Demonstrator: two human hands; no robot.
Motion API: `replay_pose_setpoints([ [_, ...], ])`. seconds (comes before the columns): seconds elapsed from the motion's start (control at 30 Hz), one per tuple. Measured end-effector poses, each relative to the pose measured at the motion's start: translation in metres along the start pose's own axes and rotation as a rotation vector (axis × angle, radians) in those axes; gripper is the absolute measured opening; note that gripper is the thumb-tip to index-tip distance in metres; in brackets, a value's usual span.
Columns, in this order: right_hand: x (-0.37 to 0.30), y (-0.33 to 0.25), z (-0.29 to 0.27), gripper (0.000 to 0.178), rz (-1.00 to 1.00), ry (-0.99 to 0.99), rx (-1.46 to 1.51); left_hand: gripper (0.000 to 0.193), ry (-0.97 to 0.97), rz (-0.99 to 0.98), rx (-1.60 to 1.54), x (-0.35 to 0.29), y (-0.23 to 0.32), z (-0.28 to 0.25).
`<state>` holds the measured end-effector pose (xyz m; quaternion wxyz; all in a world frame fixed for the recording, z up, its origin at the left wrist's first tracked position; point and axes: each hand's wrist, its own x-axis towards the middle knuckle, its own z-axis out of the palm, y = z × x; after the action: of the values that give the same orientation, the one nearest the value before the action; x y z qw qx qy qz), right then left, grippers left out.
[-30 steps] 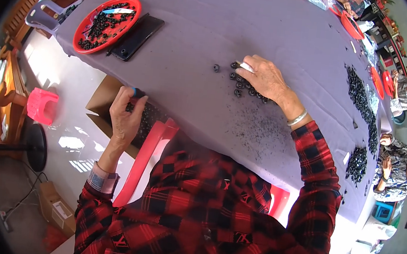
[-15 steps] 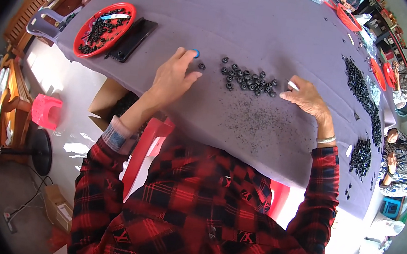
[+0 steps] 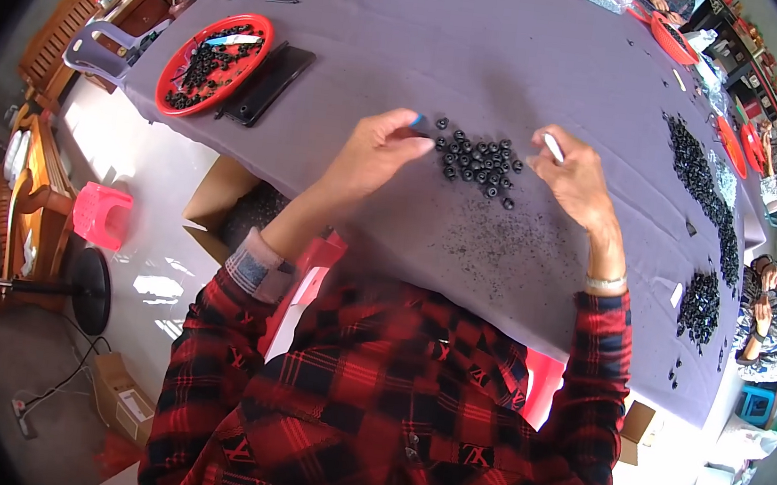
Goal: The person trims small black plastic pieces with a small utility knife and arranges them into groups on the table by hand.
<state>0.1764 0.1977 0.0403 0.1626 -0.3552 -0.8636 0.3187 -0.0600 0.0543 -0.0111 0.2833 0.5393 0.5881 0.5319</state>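
Small round black beads (image 3: 480,165) with holes lie in a loose cluster on the cloth-covered table between my hands. My left hand (image 3: 369,153) is at the cluster's left edge, thumb and forefinger apart, with something blue on the forefinger's tip. No bead shows in its fingers. On the other side, my right hand (image 3: 577,179) is closed round a small white-handled tool (image 3: 554,147), raised just off the cluster's right edge. The tool's working end does not show clearly. Fine dark crumbs (image 3: 502,240) are scattered on the cloth nearer me.
A red plate (image 3: 164,86) with black beads and a knife stands at the left beside a black phone (image 3: 273,84). Heaps of black pieces (image 3: 699,308) line the table's right side. Co-workers sit around the table. A pink stool (image 3: 103,214) stands on the floor.
My left hand has moved right, up to the beads, and the lone bead beside it no longer shows. My right hand has lifted slightly and turned. The whole view has shifted a little.
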Motion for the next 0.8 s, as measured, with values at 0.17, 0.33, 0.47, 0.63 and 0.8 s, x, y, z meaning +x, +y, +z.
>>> replay_pose_setpoints([
  [0.17,-0.037,-0.047,0.03,0.011,-0.182,0.112,0.5,0.025,-0.3,-0.229,-1.009,-0.019,0.023,0.029],
  [0.33,-0.052,-0.054,0.055,0.028,-0.39,0.244,0.347,0.027,-0.334,-0.231,-1.086,-0.034,0.04,0.04],
  [0.47,-0.061,-0.054,0.06,0.022,-0.404,0.311,0.371,0.027,-0.287,-0.277,-1.019,-0.041,0.042,0.043],
  [0.63,-0.068,-0.061,0.055,0.02,-0.409,0.319,0.277,0.023,-0.242,-0.253,-0.925,-0.045,0.048,0.04],
  [0.8,-0.069,-0.064,0.051,0.02,-0.428,0.269,0.244,0.026,-0.343,-0.285,-0.946,-0.04,0.042,0.033],
])
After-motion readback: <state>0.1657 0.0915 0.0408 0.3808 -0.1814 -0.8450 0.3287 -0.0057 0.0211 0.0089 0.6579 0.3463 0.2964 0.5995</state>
